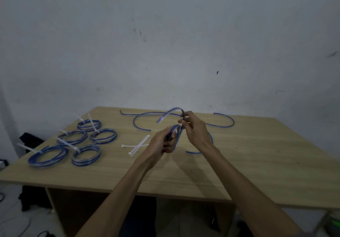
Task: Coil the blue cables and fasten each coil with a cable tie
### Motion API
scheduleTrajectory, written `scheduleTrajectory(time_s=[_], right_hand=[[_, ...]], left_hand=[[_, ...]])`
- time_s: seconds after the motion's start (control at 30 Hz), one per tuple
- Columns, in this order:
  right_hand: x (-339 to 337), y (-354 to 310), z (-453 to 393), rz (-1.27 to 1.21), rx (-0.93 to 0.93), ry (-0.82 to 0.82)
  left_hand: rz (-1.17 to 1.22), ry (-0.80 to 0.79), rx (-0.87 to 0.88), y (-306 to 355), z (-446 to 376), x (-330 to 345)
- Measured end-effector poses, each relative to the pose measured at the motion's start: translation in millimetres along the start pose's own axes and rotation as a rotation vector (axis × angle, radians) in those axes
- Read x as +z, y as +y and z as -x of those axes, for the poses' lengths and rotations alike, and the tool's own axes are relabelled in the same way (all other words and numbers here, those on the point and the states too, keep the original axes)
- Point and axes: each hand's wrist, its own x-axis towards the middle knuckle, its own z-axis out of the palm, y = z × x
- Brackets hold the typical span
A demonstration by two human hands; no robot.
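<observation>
Looping between both hands (176, 135): blue cable (170, 112).

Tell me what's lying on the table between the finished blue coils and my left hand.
In the head view, a few loose white cable ties lie crossed on the table between the coils and the left hand.

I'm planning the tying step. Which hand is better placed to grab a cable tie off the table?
Probably the left hand. The loose cable ties lie just beside it, while the right hand, farther off, is feeding the blue cable.
</observation>
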Motion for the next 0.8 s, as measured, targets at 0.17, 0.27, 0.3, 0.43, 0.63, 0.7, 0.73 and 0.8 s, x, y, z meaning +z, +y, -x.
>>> scheduleTrajectory(time_s=[0.17,0.27,0.3,0.43,0.63,0.7,0.73,0.8], right_hand=[[-4,-3,-3,-0.058,0.03,-0.014],[-12,-7,-3,-0.001,0.038,-0.06],[-15,-10,-3,-0.002,0.041,-0.098],[-17,-20,-4,-0.044,0.104,-0.23],[-20,-41,-1,-0.158,0.229,-0.287],[-20,-46,-1,-0.235,0.279,-0.314],[-19,-47,0,-0.247,0.28,-0.331],[-18,-46,3,-0.225,0.232,-0.369]], left_hand=[[0.041,-0.045,-0.041,-2,0,-2],[0.009,-0.043,-0.036,-1,0,-3],[0.0,-0.029,-0.036,0,0,-4],[-0.116,0.029,-0.041,4,0,-1],[-0.436,0.11,0.057,7,1,2],[-0.429,0.12,0.065,9,1,4],[-0.436,0.124,0.074,11,1,5],[-0.471,0.119,0.1,14,1,5]])
